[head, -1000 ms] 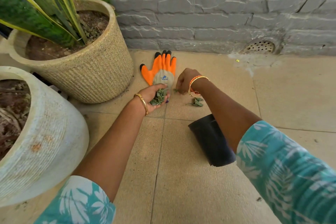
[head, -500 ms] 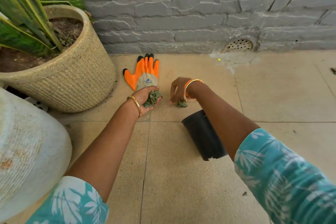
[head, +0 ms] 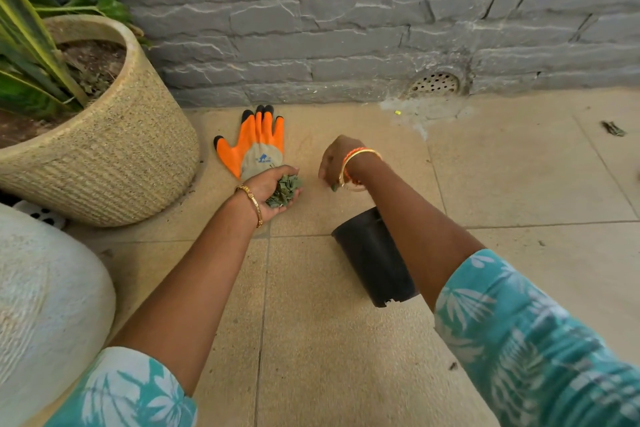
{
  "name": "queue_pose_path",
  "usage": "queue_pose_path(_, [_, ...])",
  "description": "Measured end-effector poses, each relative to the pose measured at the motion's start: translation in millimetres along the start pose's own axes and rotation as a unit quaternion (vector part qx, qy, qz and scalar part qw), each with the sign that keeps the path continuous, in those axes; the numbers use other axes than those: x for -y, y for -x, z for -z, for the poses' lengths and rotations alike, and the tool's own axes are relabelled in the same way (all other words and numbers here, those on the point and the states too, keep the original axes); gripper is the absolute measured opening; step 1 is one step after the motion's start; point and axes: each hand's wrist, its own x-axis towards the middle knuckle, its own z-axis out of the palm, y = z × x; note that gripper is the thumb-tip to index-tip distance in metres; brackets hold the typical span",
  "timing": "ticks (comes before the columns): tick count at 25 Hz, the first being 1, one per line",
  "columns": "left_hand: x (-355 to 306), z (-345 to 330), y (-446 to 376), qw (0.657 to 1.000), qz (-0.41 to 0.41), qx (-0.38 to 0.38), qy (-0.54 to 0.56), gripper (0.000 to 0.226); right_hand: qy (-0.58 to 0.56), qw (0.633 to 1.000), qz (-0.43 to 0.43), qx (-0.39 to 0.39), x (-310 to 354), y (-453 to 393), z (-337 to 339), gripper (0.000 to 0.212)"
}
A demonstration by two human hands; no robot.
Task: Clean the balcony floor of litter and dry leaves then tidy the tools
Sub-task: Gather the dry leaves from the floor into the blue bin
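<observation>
- Dry grey-green leaves [head: 284, 191] lie heaped in the cupped left hand [head: 273, 188], fingers curled round them.
- Right hand [head: 335, 163] pinches another leaf scrap above the beige floor tiles [head: 346, 340].
- Best tip both loads into the black plastic pot [head: 375, 258] lying near.
- Orange glove [head: 256, 142] lies by the grey stone wall [head: 346, 21]; more litter [head: 613, 129] far right.
</observation>
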Motion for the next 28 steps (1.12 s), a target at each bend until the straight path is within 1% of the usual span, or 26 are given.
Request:
queue_pose_path(1, [-2,-2,0,1.0,-0.009,0.0,0.006,0.022,-0.106,0.994,-0.003,-0.006,-4,3,11,0.021])
queue_pose_path(2, [-2,-4,-1,0.999,-0.019,0.026,0.036,0.034,-0.212,0.977,-0.002,-0.021,-7,11,21,0.016])
queue_pose_path(3, [-9,-9,7,0.997,-0.028,0.044,0.062,0.04,-0.306,0.951,-0.003,-0.035,-11,19,29,0.016])
queue_pose_path(4, [-13,-13,9,0.986,-0.051,0.079,0.136,0.032,-0.383,0.923,-0.007,-0.045,-16,25,36,0.019])
queue_pose_path(5, [-21,-21,12,0.979,-0.072,0.118,0.153,0.017,-0.431,0.901,-0.011,-0.052,-21,30,41,0.022])
queue_pose_path(6, [-26,-29,10,0.977,-0.076,0.122,0.156,0.018,-0.464,0.884,-0.016,-0.055,-25,36,45,0.024])
queue_pose_path(7, [-26,-41,18,0.977,-0.069,0.125,0.157,0.028,-0.491,0.869,-0.021,-0.058,-29,43,50,0.025])
queue_pose_path(8, [-25,-56,22,0.975,-0.101,0.133,0.144,0.034,-0.516,0.854,-0.023,-0.059,-34,48,54,0.025])
queue_pose_path(9, [-24,-74,27,0.978,-0.083,0.168,0.087,0.033,-0.535,0.842,-0.026,-0.065,-39,53,58,0.025])
queue_pose_path(10, [-22,-94,34,0.979,-0.063,0.195,-0.01,0.028,-0.548,0.832,-0.029,-0.078,-46,59,63,0.024])
queue_pose_path(11, [-23,-109,28,0.974,-0.046,0.212,-0.068,0.024,-0.55,0.829,-0.034,-0.097,-53,64,67,0.023])
queue_pose_path(12, [-22,-126,33,0.966,-0.033,0.237,-0.094,0.02,-0.537,0.833,-0.045,-0.125,-64,71,72,0.023])
queue_pose_path(14, [-22,-155,36,0.964,-0.027,0.242,-0.109,0.012,-0.482,0.853,-0.08,-0.186,-85,84,83,0.027])
queue_pose_path(15, [-21,-169,38,0.959,-0.025,0.258,-0.116,0.008,-0.47,0.851,-0.1,-0.211,-95,91,88,0.029])
queue_pose_path(16, [-21,-181,42,0.955,-0.025,0.269,-0.124,0.01,-0.477,0.842,-0.115,-0.226,-106,97,92,0.029])
queue_pose_path(18, [-25,-207,47,0.952,-0.024,0.274,-0.138,0.016,-0.506,0.813,-0.128,-0.258,-134,107,97,0.018])
queue_pose_path(19, [-29,-221,46,0.949,-0.031,0.271,-0.156,0.018,-0.503,0.805,-0.138,-0.283,-150,109,100,0.014])
queue_pose_path(20, [-34,-236,46,0.946,-0.043,0.268,-0.178,0.019,-0.485,0.801,-0.153,-0.315,-168,110,104,0.016])
queue_pose_path(22, [-42,-265,45,0.936,-0.066,0.269,-0.218,0.018,-0.411,0.803,-0.204,-0.38,-207,111,112,0.017])
queue_pose_path(23, [-42,-279,40,0.93,-0.073,0.266,-0.243,0.017,-0.365,0.807,-0.235,-0.4,-224,111,116,0.019])
queue_pose_path(25, [-35,-305,28,0.918,-0.074,0.261,-0.29,0.015,-0.284,0.819,-0.283,-0.411,-256,113,126,0.029])
queue_pose_path(28, [-12,-338,-4,0.908,-0.065,0.244,-0.333,0.012,-0.165,0.853,-0.299,-0.395,-308,108,142,0.037])
